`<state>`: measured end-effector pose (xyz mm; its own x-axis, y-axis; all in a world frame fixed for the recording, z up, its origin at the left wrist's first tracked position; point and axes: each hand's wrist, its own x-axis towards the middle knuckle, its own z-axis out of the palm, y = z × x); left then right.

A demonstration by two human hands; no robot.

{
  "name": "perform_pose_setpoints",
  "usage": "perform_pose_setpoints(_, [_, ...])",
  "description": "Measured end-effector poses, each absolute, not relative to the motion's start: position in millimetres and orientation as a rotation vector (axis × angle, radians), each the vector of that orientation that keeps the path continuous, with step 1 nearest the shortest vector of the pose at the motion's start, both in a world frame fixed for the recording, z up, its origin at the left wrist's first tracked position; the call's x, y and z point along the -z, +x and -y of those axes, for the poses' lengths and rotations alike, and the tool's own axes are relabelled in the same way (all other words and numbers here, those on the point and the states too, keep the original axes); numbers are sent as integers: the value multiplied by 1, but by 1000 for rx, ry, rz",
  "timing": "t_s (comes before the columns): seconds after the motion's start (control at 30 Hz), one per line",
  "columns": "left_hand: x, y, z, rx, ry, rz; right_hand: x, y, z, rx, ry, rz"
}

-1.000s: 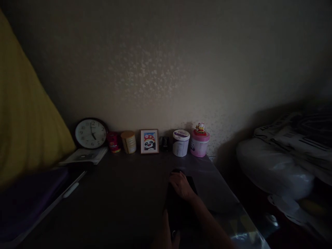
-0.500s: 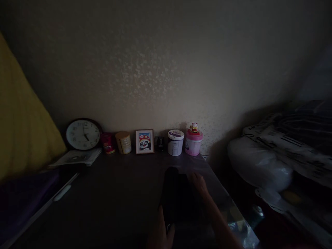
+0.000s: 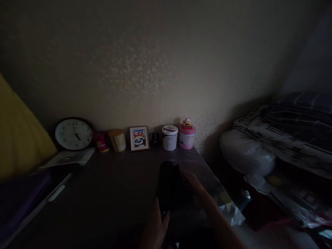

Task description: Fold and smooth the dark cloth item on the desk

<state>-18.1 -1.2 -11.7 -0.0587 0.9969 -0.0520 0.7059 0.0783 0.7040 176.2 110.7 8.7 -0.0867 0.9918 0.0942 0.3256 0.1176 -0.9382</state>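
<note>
A long black cloth-like thing lies on the dark table in front of me; the room is very dim. My left hand rests on its near end, thumb against the black edge. My right hand lies on its right side with the fingers reaching over the dark fabric. Whether either hand grips or just presses is hard to make out in the dark.
Along the wall stand a round clock, a red tin, a yellow tin, a framed panda picture, a white tub and a pink tub. Papers lie left. Bags and bedding pile up at right.
My right hand slid from the top of the black thing to its right side, and the black thing now lies narrower. The view has swung to the right.
</note>
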Motion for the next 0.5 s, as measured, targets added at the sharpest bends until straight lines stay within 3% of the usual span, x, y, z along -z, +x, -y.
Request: perform_pose_setpoints(0.5, [16,-21,-2,-697,1658,-1831,12,150,-155,-769,-1475,1863])
